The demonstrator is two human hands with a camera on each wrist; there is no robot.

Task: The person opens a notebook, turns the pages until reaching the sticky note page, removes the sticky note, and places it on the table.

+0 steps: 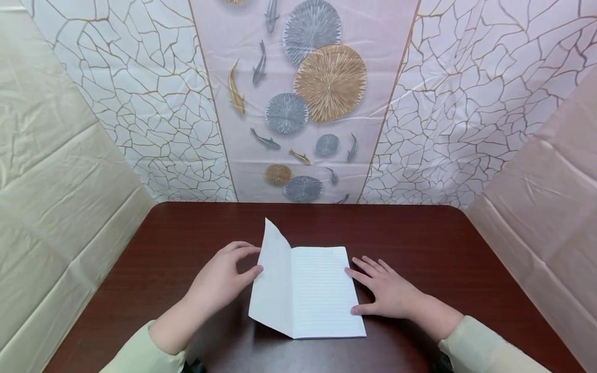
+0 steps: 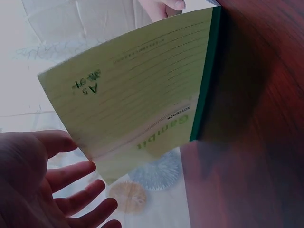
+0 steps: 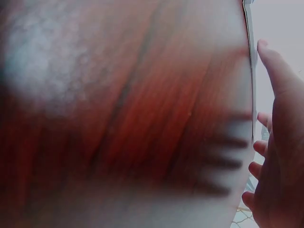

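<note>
A notebook (image 1: 326, 295) lies on the table with a lined white page facing up. Its front cover (image 1: 274, 290) stands half raised to the left. In the left wrist view the outside of that cover (image 2: 137, 95) is yellow-green, printed with "NOTEBOOK" and "A5", beside a dark green spine (image 2: 205, 76). My left hand (image 1: 228, 277) is at the cover's free edge, thumb and fingertips touching it, the other fingers loosely spread. My right hand (image 1: 389, 290) lies spread at the notebook's right side, thumb and index fingertip on the page's edge. The right wrist view shows this hand (image 3: 285, 123) edge-on.
The dark red-brown wooden table (image 1: 396, 233) has rounded far corners. Behind it hangs a patterned cloth (image 1: 298, 150) with fish and round motifs. Beige cloth walls (image 1: 51, 207) close in both sides.
</note>
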